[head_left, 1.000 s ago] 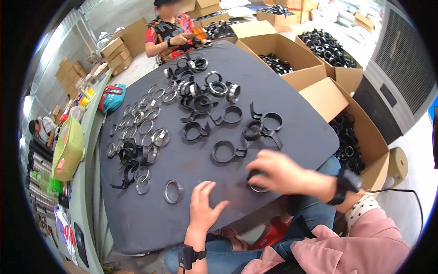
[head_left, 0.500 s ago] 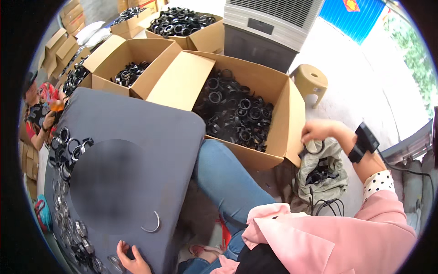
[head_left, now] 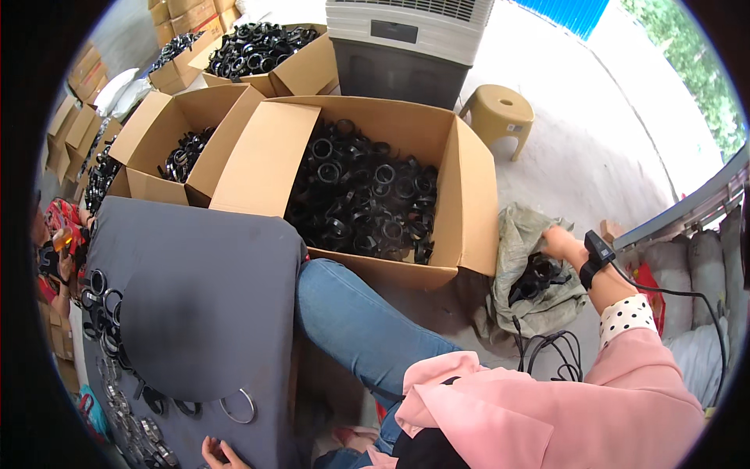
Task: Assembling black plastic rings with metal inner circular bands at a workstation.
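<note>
Where the right grip (head_left: 558, 241) hangs, rings (head_left: 539, 275) lie nearby.

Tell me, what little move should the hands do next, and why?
Perhaps the right hand, if empty, should lift away from the sack toward the table. Black parts already lie in the sack, while a silver ring lies on the table near the left hand.

Sack (head_left: 539, 316): open from above. Left side: obstructed by carton flap (head_left: 478, 207). Near side: obstructed by cables (head_left: 547, 338). Passage available between stool (head_left: 501, 109) and sack.
</note>
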`<state>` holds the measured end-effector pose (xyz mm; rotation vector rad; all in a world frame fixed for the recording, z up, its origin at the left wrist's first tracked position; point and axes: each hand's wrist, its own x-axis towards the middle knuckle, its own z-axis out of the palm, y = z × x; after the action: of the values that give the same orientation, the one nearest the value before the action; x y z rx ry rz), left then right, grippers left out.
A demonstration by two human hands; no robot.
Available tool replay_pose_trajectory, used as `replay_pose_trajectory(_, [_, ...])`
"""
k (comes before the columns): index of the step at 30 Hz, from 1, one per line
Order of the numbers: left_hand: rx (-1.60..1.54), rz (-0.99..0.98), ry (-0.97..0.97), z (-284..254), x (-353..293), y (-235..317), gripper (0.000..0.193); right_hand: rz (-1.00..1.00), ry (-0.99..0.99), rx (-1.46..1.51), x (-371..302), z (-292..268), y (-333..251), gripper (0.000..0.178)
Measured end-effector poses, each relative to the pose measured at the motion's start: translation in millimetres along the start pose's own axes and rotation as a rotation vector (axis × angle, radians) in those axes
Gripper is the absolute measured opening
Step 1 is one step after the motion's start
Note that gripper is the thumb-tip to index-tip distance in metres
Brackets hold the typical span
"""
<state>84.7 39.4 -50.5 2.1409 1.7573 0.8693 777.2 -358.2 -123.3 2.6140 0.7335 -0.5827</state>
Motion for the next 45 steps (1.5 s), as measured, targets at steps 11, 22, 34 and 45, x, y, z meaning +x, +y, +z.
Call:
replay_pose_trajectory(11, [-0.055,-0.04,0.037,-7.6,-5.5,21.3,0.03,-0.959,0.702,0.533,-9.5,-127.5,-222.2,0.009])
replay_pose_trajectory(22, [0.006,0.087,0.114,-66.5,2.8,-17.2,0.022,-1.981,0.597,0.29,-183.3,-165.1,-516.4,0.035])
replay_pose_trajectory(34, [0.42,-0.081,0.305,-65.1,146.2,-126.8,0.023,-1.834,0.395,0.375,-200.7,-137.1,-547.6,0.07])
replay_pose_trajectory(45, [-0.918,-0.623,0.357,-104.4,140.7,-108.5,0.018,-1.811,0.312,0.44,-199.4,-138.1,-550.9,0.07])
